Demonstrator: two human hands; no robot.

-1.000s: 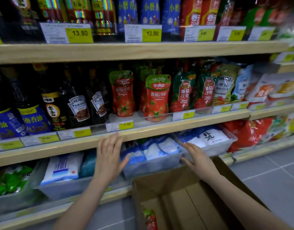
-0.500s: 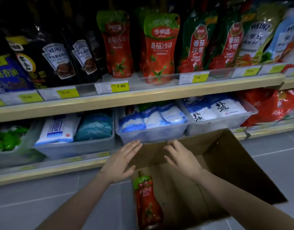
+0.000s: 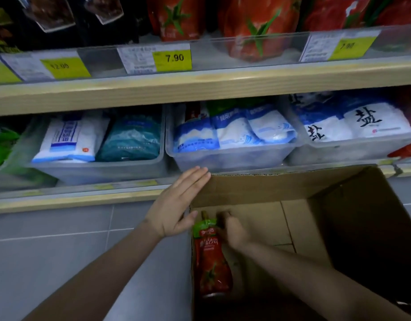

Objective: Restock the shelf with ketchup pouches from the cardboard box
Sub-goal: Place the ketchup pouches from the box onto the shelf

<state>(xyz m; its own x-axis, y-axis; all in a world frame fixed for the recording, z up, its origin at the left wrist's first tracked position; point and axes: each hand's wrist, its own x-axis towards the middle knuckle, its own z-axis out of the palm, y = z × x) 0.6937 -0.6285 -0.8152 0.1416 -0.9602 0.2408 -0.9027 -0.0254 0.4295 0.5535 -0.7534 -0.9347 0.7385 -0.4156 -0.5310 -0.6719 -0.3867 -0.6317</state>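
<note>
- Fingers of the left hand (image 3: pixel 174 206) lie straight and together, flat against the outside of the cardboard box (image 3: pixel 253 189) at its far left corner, fingertips reaching the top edge of the box flap.
- Right hand (image 3: pixel 232 231) is down inside the box, fingers curled at the green neck of a ketchup pouch (image 3: pixel 211 262); whether they actually clamp it or only touch it cannot be told, as the hand is dim and partly blurred.
- The ketchup pouch, red with a green top and a tomato print, stands against the left inner wall of the box, spout pointing toward the far flap.
- The box sits open on grey floor tiles (image 3: pixel 60 251), its far flap leaning against the lowest shelf edge.
- Just beyond the box, clear plastic bins (image 3: pixel 234 158) hold white-and-blue salt bags (image 3: pixel 237 133).
- Above the box, a wooden shelf board (image 3: pixel 199 86) carries yellow price tags (image 3: pixel 172 57), one reading 7.90.
- Higher still above the box, red tomato-printed pouches (image 3: pixel 257 26) stand behind a clear rail, with dark bottles (image 3: pixel 49 17) to their left.
</note>
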